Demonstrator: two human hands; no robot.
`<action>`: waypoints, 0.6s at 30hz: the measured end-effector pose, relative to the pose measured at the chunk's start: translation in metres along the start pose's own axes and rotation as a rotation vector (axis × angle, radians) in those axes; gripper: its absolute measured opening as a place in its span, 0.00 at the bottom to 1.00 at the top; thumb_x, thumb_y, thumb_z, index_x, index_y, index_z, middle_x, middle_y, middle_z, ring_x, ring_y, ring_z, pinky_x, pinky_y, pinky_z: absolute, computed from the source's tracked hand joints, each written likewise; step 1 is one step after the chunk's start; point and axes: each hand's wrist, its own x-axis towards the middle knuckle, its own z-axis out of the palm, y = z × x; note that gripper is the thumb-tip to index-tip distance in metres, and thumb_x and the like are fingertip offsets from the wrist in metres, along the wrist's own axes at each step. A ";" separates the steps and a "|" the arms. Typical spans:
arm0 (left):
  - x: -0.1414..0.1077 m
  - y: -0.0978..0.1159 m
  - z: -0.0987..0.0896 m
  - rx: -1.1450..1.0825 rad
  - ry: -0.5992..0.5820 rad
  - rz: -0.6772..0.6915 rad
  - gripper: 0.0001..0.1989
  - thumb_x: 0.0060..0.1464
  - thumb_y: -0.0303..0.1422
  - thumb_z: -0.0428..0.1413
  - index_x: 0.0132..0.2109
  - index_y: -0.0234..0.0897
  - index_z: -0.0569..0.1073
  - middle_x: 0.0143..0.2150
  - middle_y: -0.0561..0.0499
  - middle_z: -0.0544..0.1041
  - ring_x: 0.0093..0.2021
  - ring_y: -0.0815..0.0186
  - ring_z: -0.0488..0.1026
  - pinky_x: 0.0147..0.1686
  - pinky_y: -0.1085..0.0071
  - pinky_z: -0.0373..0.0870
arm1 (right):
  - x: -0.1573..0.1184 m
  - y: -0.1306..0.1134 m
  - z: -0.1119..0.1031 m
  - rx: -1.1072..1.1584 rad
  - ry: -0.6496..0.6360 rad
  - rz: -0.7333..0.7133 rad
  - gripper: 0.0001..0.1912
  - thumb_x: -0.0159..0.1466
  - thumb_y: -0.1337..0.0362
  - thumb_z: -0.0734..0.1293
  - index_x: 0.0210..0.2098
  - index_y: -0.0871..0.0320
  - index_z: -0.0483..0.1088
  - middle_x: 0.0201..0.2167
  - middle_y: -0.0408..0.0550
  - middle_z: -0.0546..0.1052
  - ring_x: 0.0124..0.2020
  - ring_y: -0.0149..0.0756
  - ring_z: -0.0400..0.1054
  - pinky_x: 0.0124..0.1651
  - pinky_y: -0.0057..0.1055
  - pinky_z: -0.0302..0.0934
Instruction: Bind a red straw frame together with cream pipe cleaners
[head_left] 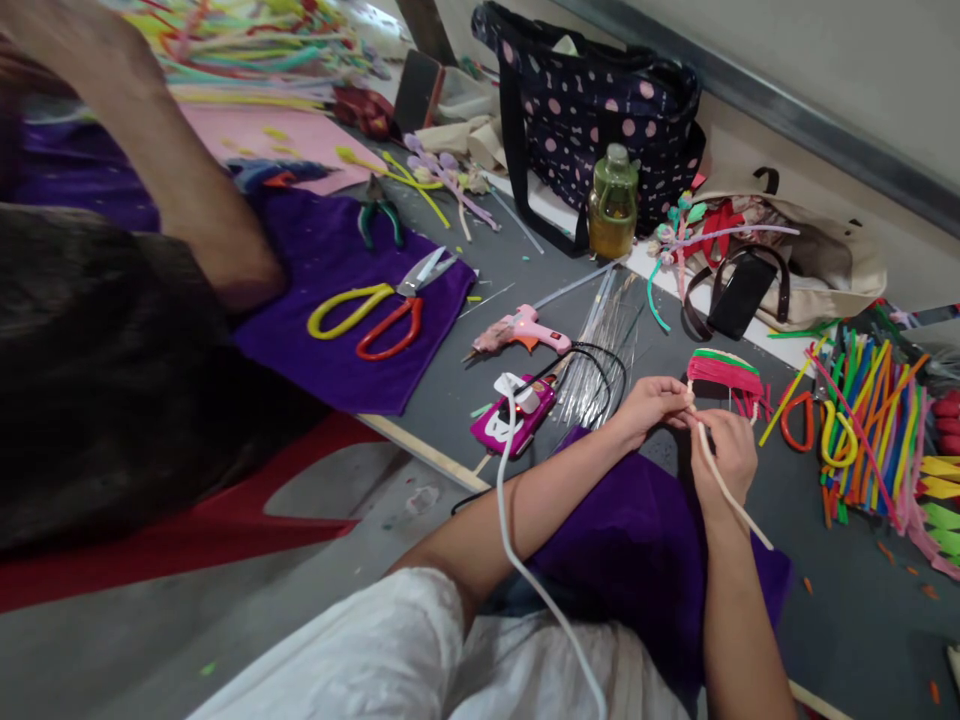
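Observation:
Over the front of the dark table, my left hand pinches a white fuzzy stem near its middle. Close beside it, fingertips almost touching, my right hand also has closed fingers on the white stem, whose long tail hangs down over the right wrist. Just above both hands is a pink piece with a green and white edge, made of fuzzy stems; white stem sections run down from its two ends. The exact spot where the fingertips meet is small and partly hidden.
A pink glue gun, a purple phone-like item and clear sticks lie left. Coloured stems are at right. Scissors rest on purple cloth near another person's arm. Behind stand a bottle and bags.

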 end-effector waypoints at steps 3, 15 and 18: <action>0.000 0.000 0.000 0.013 -0.021 -0.002 0.18 0.41 0.37 0.67 0.32 0.29 0.70 0.27 0.46 0.78 0.26 0.67 0.76 0.26 0.75 0.72 | -0.001 0.000 0.000 0.101 0.075 0.217 0.10 0.64 0.57 0.63 0.34 0.56 0.73 0.31 0.47 0.76 0.34 0.37 0.69 0.40 0.32 0.61; 0.000 -0.001 0.000 0.021 -0.020 0.010 0.19 0.41 0.39 0.67 0.32 0.29 0.71 0.26 0.46 0.78 0.26 0.67 0.77 0.27 0.75 0.72 | -0.002 0.008 0.001 0.138 0.030 0.483 0.20 0.59 0.48 0.66 0.23 0.58 0.70 0.20 0.42 0.72 0.23 0.32 0.64 0.31 0.28 0.57; 0.000 -0.001 0.000 0.021 -0.012 0.009 0.17 0.42 0.37 0.67 0.33 0.29 0.72 0.27 0.46 0.78 0.26 0.68 0.76 0.27 0.76 0.72 | -0.002 0.005 0.001 0.305 0.065 0.404 0.20 0.61 0.51 0.64 0.22 0.60 0.72 0.23 0.45 0.74 0.27 0.32 0.67 0.34 0.29 0.60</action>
